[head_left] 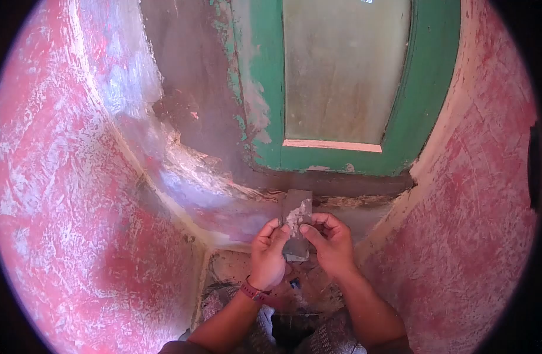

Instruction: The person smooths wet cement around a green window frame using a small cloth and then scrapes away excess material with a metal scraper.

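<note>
Both hands are near the lower middle of the head view, in front of the wall below a green window frame (336, 160). Between them is a flat grey rectangular piece (300, 197) with pale, crumbly material (296, 217) on its face. My left hand (269, 253), with a dark red band at the wrist, has its thumb and fingers closed at the left edge of the pale material. My right hand (332, 245) pinches at the right edge, its thumb on the grey piece. The fingertips of the two hands are a short way apart.
Pink, patchy walls (53, 171) (471, 230) curve in on both sides. Rough, broken plaster (194, 156) runs along the lower left of the window. Below the hands are the person's patterned clothing (333, 333) and a small blue item (294, 284).
</note>
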### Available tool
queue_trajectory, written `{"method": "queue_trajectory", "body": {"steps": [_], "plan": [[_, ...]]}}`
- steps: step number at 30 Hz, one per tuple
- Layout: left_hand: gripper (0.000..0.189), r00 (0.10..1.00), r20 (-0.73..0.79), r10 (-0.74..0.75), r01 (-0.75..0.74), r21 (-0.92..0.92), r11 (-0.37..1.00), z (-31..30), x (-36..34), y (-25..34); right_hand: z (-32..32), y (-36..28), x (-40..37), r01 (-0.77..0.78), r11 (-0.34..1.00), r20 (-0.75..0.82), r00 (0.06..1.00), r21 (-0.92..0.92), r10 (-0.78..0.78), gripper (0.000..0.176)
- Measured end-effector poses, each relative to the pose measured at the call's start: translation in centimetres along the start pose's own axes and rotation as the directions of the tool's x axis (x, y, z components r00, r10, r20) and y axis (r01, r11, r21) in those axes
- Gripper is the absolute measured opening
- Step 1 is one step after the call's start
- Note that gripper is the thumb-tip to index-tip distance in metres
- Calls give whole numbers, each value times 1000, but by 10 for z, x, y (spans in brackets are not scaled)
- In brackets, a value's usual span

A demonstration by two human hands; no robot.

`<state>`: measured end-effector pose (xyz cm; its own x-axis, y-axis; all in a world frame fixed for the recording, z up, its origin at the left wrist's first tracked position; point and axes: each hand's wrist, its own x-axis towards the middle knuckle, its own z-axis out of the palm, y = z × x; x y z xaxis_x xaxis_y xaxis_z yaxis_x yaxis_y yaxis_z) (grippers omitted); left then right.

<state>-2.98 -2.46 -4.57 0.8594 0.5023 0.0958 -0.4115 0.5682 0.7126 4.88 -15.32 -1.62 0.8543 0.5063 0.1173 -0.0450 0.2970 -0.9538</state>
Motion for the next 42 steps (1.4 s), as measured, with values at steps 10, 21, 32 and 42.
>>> {"method": "queue_trajectory", "body": {"steps": [10, 21, 32, 42], "plan": [[55, 804, -117, 583, -401, 616, 678, -13, -22, -2, 41, -32, 16, 449, 440, 95, 775, -778, -625, 35], [72, 725, 35, 688, -547, 636, 544, -15, -33, 13, 136, 2, 54, 342, 1, 260, 716, -940, -648, 44], [73, 788, -4, 616, -486, 611, 625, -21, -35, 22, 123, -24, 48, 269, 55, 184, 779, -962, -599, 40], [75, 757, -52, 652, -493, 609, 621, -27, -25, 28, 124, -28, 51, 233, 125, 134, 839, -964, -527, 42]]}}
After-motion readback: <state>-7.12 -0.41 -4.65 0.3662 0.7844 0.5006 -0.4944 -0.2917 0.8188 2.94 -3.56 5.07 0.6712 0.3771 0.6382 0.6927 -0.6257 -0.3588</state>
